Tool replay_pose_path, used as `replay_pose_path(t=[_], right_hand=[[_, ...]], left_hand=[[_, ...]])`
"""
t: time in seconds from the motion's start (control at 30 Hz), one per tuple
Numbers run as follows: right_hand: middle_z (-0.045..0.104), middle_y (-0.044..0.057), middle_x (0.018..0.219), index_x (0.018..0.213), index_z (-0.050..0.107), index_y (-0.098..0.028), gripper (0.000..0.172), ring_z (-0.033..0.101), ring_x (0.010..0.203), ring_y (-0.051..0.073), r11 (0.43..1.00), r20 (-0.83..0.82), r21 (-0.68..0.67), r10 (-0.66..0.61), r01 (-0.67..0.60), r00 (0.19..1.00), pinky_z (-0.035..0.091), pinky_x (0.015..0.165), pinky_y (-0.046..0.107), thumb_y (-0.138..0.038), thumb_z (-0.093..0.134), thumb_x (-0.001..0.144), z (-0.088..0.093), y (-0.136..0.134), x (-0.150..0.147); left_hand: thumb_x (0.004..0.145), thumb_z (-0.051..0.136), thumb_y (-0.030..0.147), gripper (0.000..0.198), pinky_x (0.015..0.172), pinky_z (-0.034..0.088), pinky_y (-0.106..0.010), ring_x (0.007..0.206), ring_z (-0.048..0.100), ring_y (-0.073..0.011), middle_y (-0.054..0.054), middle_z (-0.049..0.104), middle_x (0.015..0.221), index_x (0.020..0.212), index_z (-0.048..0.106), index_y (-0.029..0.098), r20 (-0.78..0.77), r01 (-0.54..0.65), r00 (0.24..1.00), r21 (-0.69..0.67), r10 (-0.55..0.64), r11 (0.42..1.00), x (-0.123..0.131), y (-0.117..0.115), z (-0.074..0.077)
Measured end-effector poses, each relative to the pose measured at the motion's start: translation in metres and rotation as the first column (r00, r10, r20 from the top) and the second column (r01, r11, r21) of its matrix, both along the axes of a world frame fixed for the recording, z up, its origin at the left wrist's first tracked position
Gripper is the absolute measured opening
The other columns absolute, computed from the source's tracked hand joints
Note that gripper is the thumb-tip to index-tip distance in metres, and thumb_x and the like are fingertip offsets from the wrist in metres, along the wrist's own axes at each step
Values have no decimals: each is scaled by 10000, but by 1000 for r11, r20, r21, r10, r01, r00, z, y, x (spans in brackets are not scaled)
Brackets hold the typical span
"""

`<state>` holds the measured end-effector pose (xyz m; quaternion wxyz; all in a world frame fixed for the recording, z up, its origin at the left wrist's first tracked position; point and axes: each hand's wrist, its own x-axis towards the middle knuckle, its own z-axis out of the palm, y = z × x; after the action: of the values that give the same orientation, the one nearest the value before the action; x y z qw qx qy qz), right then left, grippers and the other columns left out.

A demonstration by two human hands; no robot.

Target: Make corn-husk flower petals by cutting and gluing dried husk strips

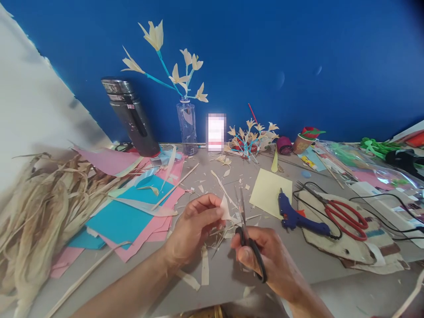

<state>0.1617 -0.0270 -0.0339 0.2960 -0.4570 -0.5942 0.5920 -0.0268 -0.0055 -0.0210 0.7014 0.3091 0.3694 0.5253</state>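
Head view: a cream, pointed, seemingly husk piece, likely light and tearable, is being pinched at its edge by left fingers; black-handled metal scissors are being gripped by right fingers.

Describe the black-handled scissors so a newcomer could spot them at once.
Find the grey table below the blue wall and look over its near side, left of the blue glue gun. There, the right grip holds the scissors. Their black handles set them apart from the red-handled pair lying farther right.
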Motion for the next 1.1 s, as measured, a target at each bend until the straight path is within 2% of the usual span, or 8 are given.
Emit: replay_pose_path(t=[0.07,0.23,0.37,0.6,0.87,1.1], right_hand=[[430,-17,577,731,653,-136,632,328,551,106,1000,3,-17,25,-25,1000,245,484,235,-767,662,698,-2,-1,-3],[428,-17,572,660,602,-131,682,314,540,93,995,-41,-74,70,-73,997,235,474,228,-808,677,640,1,-1,-8],[430,-16,558,637,584,-128,677,336,526,91,990,-47,-94,101,-105,994,240,467,223,-796,694,639,2,0,-10],[411,-18,543,611,560,-137,664,358,529,98,996,-49,-52,76,-79,996,245,473,234,-788,674,675,-4,-2,-9],[494,24,512,570,545,-148,728,381,503,107,996,-19,-68,53,-54,998,281,427,230,-868,634,614,3,-1,-14],[468,14,492,521,509,-156,713,386,489,99,998,-33,-61,29,-31,999,319,435,226,-847,649,624,3,-2,-16]], left_hand=[[698,787,233,162,620,432,-225,599,532,-98,5,598,657,726,640,170,14,8,1000,-25,-8,1000,1,-1,1],[709,774,231,154,590,424,-218,570,529,-95,8,585,629,707,635,167,27,45,999,6,-46,999,2,-1,3],[700,775,221,150,577,419,-211,559,529,-94,17,569,603,705,633,173,15,15,1000,-4,-15,1000,3,0,6],[665,796,239,170,578,423,-205,565,530,-91,21,560,600,698,641,176,-7,4,1000,-23,-4,1000,3,-2,7],[693,777,256,157,590,423,-209,567,542,-94,9,593,619,734,652,171,-42,30,999,2,-30,1000,1,-2,6],[722,764,245,140,599,428,-211,577,562,-100,5,605,632,752,649,171,-42,41,998,19,-40,999,0,-2,2]])
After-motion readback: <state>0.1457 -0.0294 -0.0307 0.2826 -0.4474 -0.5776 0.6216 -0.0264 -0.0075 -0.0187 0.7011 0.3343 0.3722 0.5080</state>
